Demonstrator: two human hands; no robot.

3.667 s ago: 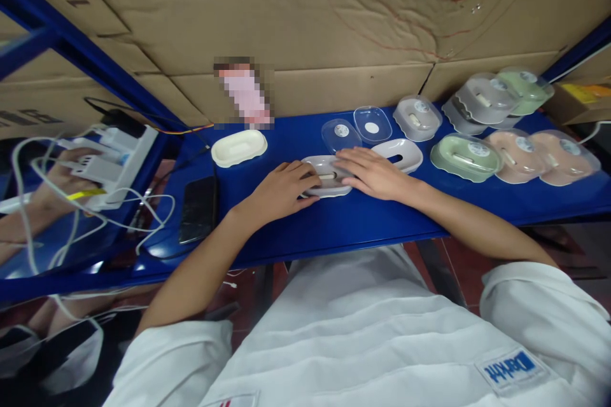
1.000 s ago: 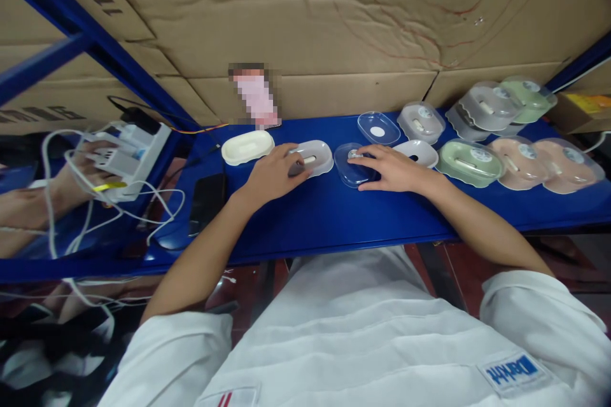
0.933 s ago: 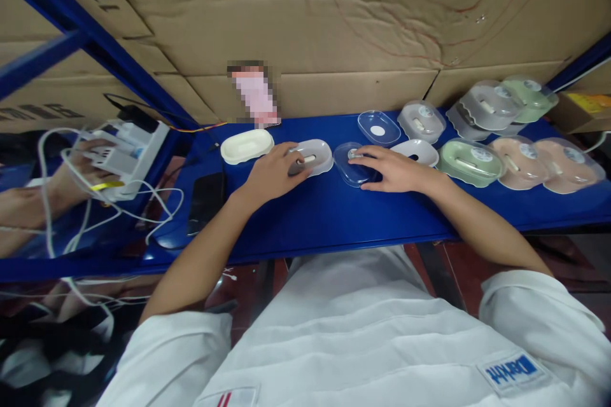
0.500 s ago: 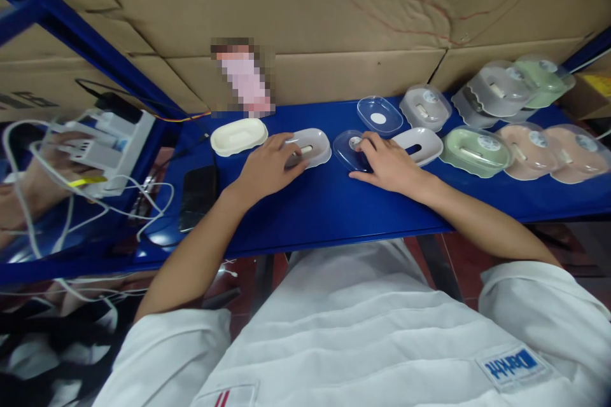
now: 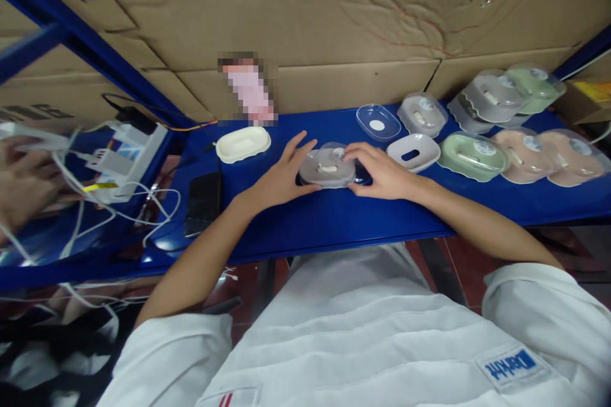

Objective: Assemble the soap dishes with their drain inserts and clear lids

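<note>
A grey oval soap dish (image 5: 322, 173) sits on the blue shelf in front of me, with a small pale strip in its middle. Over it lies a clear lid (image 5: 329, 151) bearing a round white label. My right hand (image 5: 377, 172) grips the lid's right end between thumb and fingers. At the dish's left end is my left hand (image 5: 281, 175), fingers spread, its thumb by the near edge. Right of my right hand rests a pale oval tray (image 5: 413, 152) with a slot. Behind it lies another clear lid (image 5: 379, 122). A cream dish (image 5: 243, 144) stands to the left.
Lidded soap dishes in green (image 5: 472, 156), pink (image 5: 524, 156) and grey (image 5: 422, 116) line the right side, some stacked. A black phone (image 5: 203, 203) lies at left. Beyond it are a power strip (image 5: 128, 156), loose white cables and another person's hand (image 5: 23, 184). Cardboard (image 5: 334, 25) covers the back.
My right hand has brought the clear lid left onto the grey dish. My left hand has shifted right, its fingers lifting out of the dish and spreading at its left end.
</note>
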